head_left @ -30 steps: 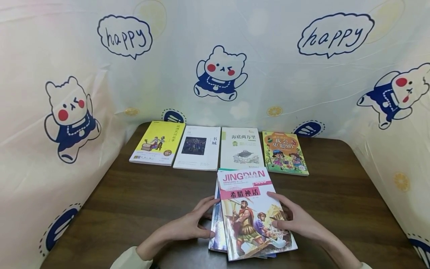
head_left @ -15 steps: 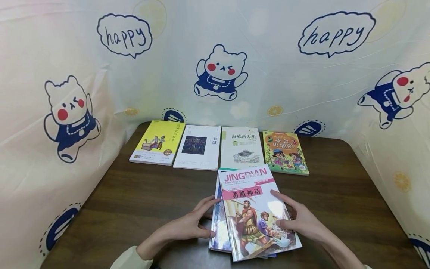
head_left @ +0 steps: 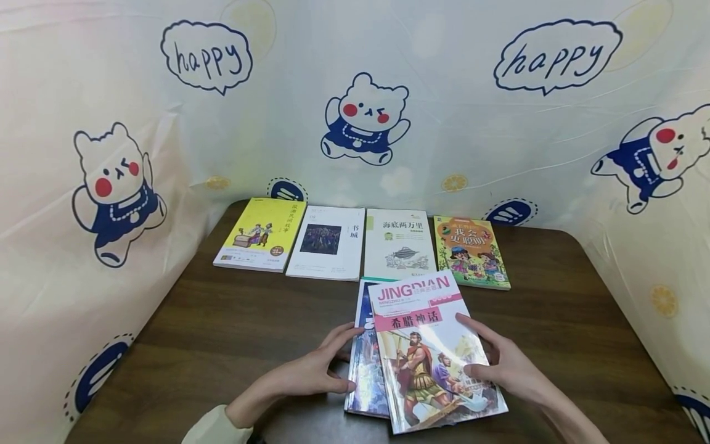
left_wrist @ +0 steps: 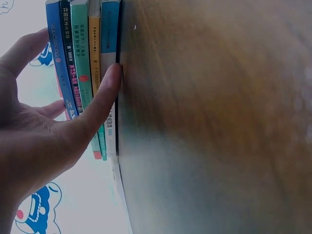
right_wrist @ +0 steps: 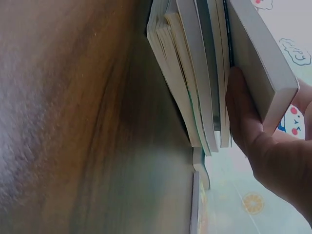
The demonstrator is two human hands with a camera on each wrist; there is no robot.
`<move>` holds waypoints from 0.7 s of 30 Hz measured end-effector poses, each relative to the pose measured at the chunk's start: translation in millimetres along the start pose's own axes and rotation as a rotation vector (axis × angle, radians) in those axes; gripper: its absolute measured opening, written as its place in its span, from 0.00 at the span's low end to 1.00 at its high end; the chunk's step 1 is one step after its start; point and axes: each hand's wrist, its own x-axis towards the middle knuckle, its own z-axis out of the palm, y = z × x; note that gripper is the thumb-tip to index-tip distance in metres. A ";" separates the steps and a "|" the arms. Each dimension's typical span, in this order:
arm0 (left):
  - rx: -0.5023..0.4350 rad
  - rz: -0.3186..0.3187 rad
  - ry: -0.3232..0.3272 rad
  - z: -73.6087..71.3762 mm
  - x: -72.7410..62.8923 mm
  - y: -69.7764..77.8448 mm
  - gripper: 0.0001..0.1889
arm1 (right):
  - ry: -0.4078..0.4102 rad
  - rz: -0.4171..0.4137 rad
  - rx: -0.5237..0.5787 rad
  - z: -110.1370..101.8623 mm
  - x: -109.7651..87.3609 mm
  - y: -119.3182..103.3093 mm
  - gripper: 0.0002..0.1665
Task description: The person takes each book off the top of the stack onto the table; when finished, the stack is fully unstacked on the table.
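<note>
A glossy white and pink book with warrior figures lies askew on a stack of several books. My right hand grips its right edge, fingers beneath and thumb on the cover. In the right wrist view that book tilts up from the page edges below it. A blue-covered book shows on the stack's left side. My left hand touches the stack's left side with thumb and fingers spread. The left wrist view shows the thumb against the lower spines, which are green, orange and blue.
Along the back of the brown table lie a yellow book, a white book, a white and green book and an orange and green book. A printed curtain encloses the table.
My right hand has shifted the top book to the right, so more of the blue-covered book beneath shows. The left hand has stayed in place.
</note>
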 end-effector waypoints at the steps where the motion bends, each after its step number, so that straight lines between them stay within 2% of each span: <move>1: -0.002 -0.002 -0.002 -0.1 0.0 0.2 0.46 | 0.004 0.000 -0.002 -0.4 -1.1 -0.1 0.47; 4: -0.005 -0.011 -0.005 -0.2 -0.1 1.0 0.46 | 0.015 0.004 -0.014 -2.9 -4.2 -0.8 0.46; 11: -0.002 0.016 -0.001 0.8 0.7 0.9 0.46 | 0.037 0.000 -0.056 -15.9 -13.0 -6.3 0.44; 21: 0.017 0.004 0.007 0.1 -0.5 3.0 0.46 | 0.083 0.016 -0.019 -32.1 -24.5 -7.0 0.46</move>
